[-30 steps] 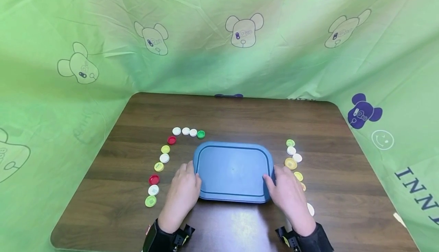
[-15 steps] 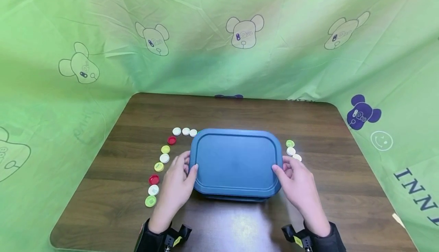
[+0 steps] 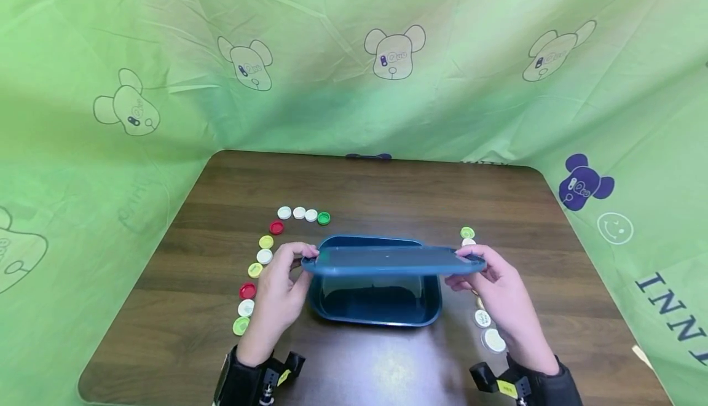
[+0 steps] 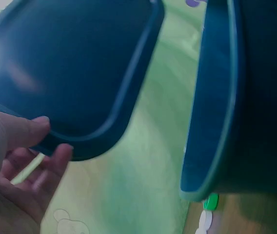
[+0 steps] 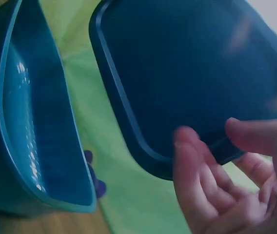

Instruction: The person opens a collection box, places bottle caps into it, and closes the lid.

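Observation:
I hold a blue rectangular lid point(image 3: 389, 260) level in the air above its open blue container point(image 3: 376, 308), which stands on the wooden table point(image 3: 387, 185). My left hand point(image 3: 306, 263) pinches the lid's left end, thumb on top and fingers beneath. At the right end my right hand point(image 3: 461, 266) pinches it the same way. The left wrist view shows the lid's underside point(image 4: 70, 68) over my left hand point(image 4: 46, 136), with the container point(image 4: 241, 97) beside it. In the right wrist view my right hand point(image 5: 211, 141) grips the lid point(image 5: 187, 73) next to the container point(image 5: 36, 126).
Several bottle caps curve along the container's left side, from a white cap point(image 3: 284, 212) down to a green cap point(image 3: 240, 325). More caps lie to its right, among them a green one point(image 3: 467, 232) and a white one point(image 3: 493, 339). Green printed cloth point(image 3: 354, 56) walls the table.
The lid, lying on the container a second ago, has been lifted off by both hands and raised. The container's inside now shows.

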### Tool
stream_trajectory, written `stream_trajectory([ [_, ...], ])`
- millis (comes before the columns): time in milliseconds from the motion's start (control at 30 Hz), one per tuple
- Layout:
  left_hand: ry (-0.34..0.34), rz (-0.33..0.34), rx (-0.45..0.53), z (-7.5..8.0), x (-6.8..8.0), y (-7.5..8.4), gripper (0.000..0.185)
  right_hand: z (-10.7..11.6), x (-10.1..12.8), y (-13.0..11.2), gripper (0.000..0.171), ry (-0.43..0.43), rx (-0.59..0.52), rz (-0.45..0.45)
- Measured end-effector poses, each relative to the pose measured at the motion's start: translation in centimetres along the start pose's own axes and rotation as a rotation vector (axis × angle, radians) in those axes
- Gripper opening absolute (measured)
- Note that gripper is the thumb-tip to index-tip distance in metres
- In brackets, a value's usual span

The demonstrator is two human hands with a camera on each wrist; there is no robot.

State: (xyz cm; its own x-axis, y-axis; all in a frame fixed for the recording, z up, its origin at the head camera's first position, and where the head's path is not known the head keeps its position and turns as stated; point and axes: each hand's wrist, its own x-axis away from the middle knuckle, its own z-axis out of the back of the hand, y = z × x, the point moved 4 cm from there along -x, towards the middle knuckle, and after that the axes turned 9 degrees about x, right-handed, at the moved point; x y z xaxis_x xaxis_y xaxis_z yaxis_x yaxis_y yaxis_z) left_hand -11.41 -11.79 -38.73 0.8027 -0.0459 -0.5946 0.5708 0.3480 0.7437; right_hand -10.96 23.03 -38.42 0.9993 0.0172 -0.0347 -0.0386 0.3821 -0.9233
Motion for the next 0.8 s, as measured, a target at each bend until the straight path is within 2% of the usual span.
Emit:
stream_trajectory([
  [67,-0.002,-0.081,-0.015,-0.2,-0.1,0.1,0.029,0.1,0.1,0.4,0.022,-0.037,-0.16,-0.025],
  [200,0.005,-0.158,-0.009,-0.5,-0.3,0.1,0.026,0.2,0.3,0.7,0.027,-0.152,-0.554,-0.001],
  [233,0.009,-0.175,-0.007,-0.6,-0.3,0.2,0.026,0.1,0.3,0.7,0.028,-0.179,-0.611,0.009],
  [333,0.02,-0.216,0.017,-0.9,-0.2,0.2,0.026,-0.1,0.3,0.8,0.032,-0.231,-0.629,-0.014],
  [433,0.033,-0.253,0.015,-1.3,0.0,0.2,0.027,-0.3,0.3,1.0,0.052,-0.244,-0.568,-0.093],
  [500,0.046,-0.256,0.001,-1.5,0.1,0.2,0.028,-0.3,0.4,1.1,0.065,-0.254,-0.579,-0.131],
  [567,0.064,-0.228,-0.029,-1.5,0.3,-0.1,0.029,-0.1,0.4,1.2,0.07,-0.246,-0.623,-0.144],
  [667,0.078,-0.107,-0.097,-1.3,0.6,-0.8,0.034,0.7,0.1,1.6,0.071,-0.221,-0.679,-0.116],
  [733,0.07,0.015,-0.151,-1.2,0.9,-1.5,0.037,1.6,-0.4,1.9,0.071,-0.202,-0.711,-0.095],
  [800,0.036,0.164,-0.204,-1.1,1.4,-2.2,0.039,2.7,-1.1,2.3,0.071,-0.188,-0.749,-0.084],
])
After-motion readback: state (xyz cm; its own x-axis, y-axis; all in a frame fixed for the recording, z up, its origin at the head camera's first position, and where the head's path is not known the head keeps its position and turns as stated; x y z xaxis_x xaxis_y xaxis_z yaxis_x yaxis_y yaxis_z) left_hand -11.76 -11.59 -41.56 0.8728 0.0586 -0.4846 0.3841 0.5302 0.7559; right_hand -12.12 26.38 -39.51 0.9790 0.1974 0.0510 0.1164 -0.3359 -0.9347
